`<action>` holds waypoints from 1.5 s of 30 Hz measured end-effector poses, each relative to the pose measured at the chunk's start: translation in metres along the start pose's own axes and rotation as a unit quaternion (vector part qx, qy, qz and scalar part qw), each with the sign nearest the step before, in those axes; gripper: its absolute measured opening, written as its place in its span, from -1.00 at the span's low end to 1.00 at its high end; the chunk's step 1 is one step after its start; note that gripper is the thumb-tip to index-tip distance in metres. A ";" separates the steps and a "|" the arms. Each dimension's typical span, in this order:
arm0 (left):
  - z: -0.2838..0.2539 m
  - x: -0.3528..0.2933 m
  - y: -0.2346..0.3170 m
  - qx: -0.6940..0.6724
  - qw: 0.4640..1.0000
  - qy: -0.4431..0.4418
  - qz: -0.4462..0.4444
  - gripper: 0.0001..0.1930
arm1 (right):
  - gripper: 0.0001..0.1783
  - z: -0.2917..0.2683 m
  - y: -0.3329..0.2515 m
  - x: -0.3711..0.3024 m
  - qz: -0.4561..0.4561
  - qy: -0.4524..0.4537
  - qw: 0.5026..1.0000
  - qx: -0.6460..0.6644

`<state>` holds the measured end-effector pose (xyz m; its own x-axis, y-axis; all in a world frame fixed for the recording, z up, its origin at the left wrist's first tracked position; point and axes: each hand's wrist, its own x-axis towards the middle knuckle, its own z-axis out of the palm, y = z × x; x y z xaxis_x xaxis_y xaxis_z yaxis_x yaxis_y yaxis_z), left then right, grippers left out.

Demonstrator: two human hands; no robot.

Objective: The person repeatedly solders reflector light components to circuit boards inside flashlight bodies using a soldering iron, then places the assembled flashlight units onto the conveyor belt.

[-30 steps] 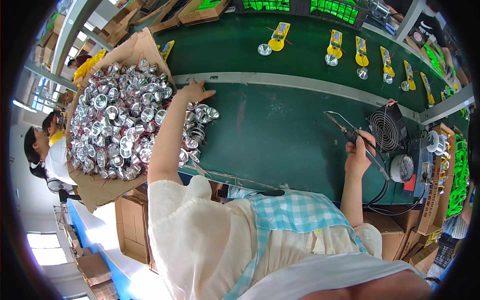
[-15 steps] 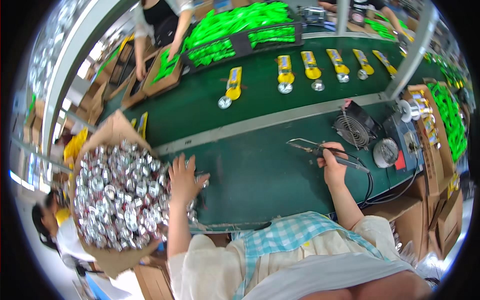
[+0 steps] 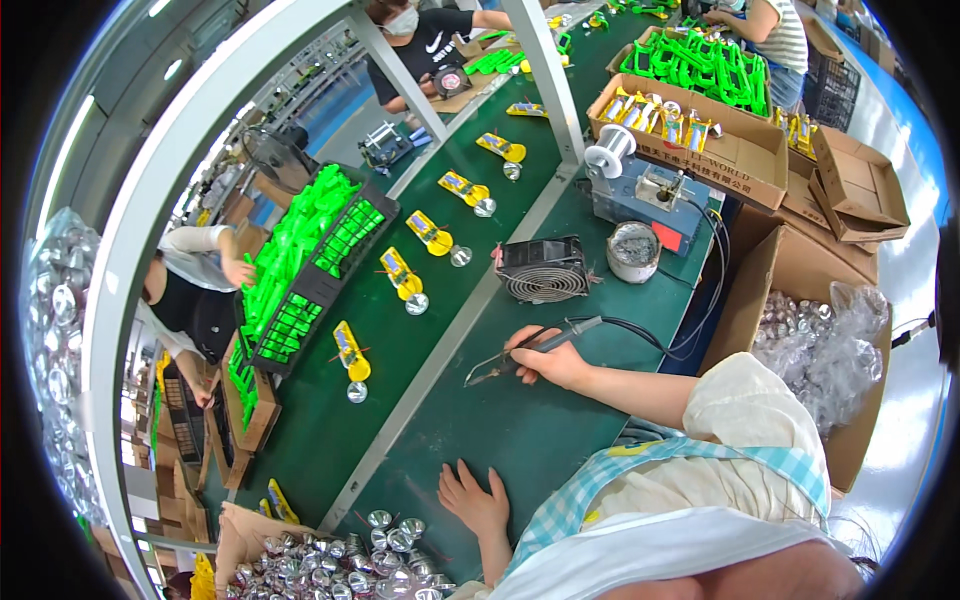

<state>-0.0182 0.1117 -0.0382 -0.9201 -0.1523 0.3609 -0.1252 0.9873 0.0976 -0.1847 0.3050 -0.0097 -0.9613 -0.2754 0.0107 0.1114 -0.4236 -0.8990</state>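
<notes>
My right hand grips a soldering iron with a black handle, its tip resting low over the green work table. A black cable runs from the iron toward the right. My left hand lies flat on the table with fingers spread and holds nothing. Just left of it is a heap of small shiny silver reflector cups spilling from a cardboard box.
A small black fan, a tin and a blue solder station with a wire spool stand behind my right hand. Yellow parts ride the green conveyor. Cardboard boxes at right; other people work across the line.
The view has swung to the right. My left hand has come off the heap of silver cups and now rests flat on the table. My right hand still holds the soldering iron.
</notes>
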 end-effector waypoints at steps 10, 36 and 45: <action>-0.006 -0.008 -0.007 -0.092 0.995 0.029 -0.015 -0.47 | -0.82 0.002 0.003 -0.006 -0.015 -0.001 1.000 0.006; 0.003 -0.212 -0.006 -0.192 0.967 -0.094 -0.139 -0.72 | -0.91 0.010 0.006 -0.010 -0.053 -0.019 0.997 0.043; -0.078 -0.077 -0.011 -0.150 0.951 -0.163 -0.215 -0.67 | -0.94 0.006 0.001 -0.022 -0.030 -0.012 0.998 0.056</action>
<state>0.0827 0.1088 0.0049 -0.8804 -0.4683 -0.0748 -0.4489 0.7723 0.4494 -0.1617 0.3056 -0.0085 -0.9610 -0.2660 0.0753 0.0819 -0.5340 -0.8415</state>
